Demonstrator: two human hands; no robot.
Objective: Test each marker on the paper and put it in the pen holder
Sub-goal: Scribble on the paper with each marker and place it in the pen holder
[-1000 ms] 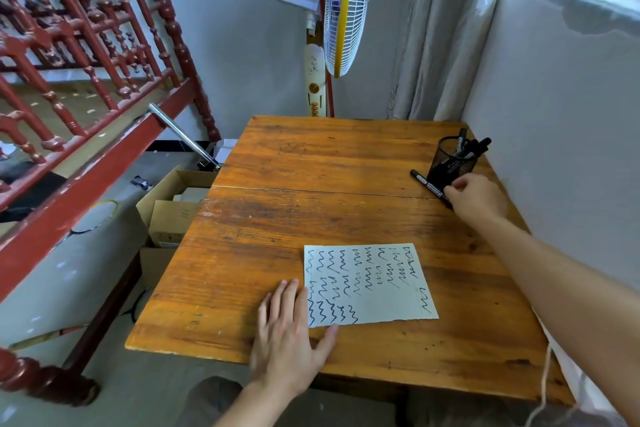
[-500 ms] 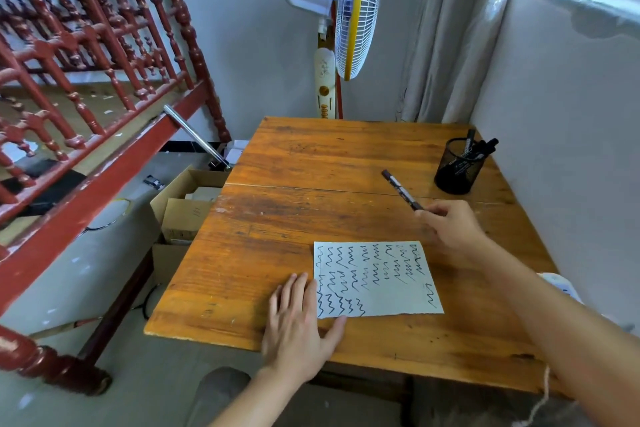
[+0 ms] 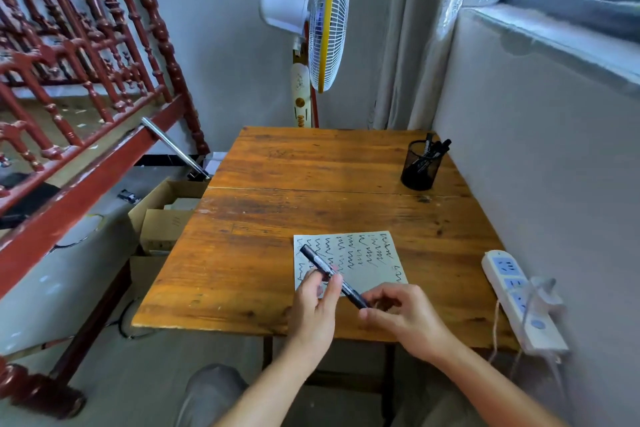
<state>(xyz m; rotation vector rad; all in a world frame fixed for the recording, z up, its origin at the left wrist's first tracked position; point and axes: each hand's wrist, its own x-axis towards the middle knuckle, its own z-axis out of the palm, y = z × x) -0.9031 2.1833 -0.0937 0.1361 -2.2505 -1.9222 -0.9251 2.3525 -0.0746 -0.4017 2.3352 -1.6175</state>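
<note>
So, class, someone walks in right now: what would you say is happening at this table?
A person holds one black marker in both hands, the left hand around its middle and the right hand at its near end, above a paper already covered in squiggles. It seems about to be uncapped for testing. Other markers stand in the pen holder at the table's far corner.

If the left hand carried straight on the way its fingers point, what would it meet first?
The left hand points up and away over the scribbled paper, so likely bare table beyond it; the pen holder sits well right. Height above the paper is unclear.
</note>
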